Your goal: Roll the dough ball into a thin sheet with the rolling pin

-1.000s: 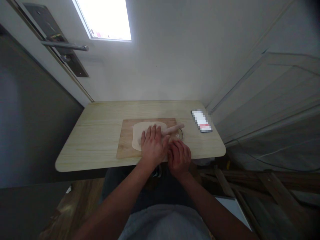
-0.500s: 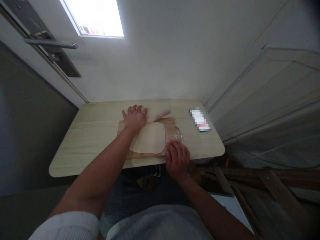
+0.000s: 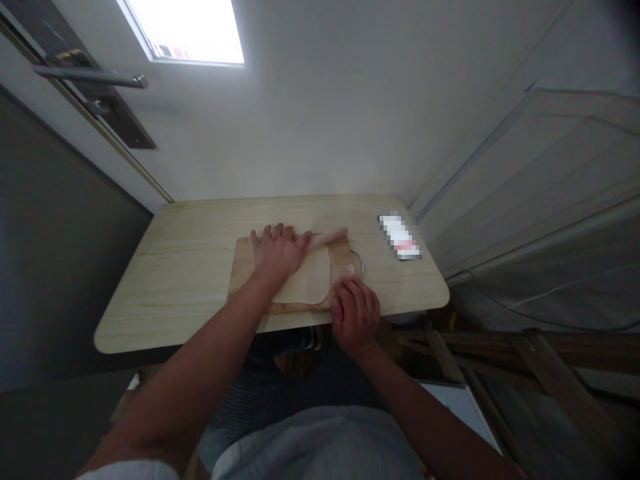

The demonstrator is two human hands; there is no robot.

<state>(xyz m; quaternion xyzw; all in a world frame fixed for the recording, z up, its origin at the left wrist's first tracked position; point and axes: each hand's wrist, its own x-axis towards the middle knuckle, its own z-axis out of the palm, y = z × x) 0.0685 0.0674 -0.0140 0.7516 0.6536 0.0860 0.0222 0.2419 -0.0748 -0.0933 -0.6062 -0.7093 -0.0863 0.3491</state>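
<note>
A wide, thin sheet of pale dough lies flat on a wooden cutting board with a metal ring at its right end. My left hand presses palm-down on a light rolling pin, its fingers stretched out and apart. The pin slants across the far part of the board; its right end shows, while the rest is hidden under the hand. At the board's near right corner, my right hand has its fingers curled over the edge, beside the dough.
The light wood-grain table has rounded corners and stands against a white door with a metal handle. A phone, blurred out, rests at the table's right. Wooden beams lie below to the right.
My left hand and the rolling pin have moved nearer to me and slightly right, over the dough. My right hand stays at the board's corner.
</note>
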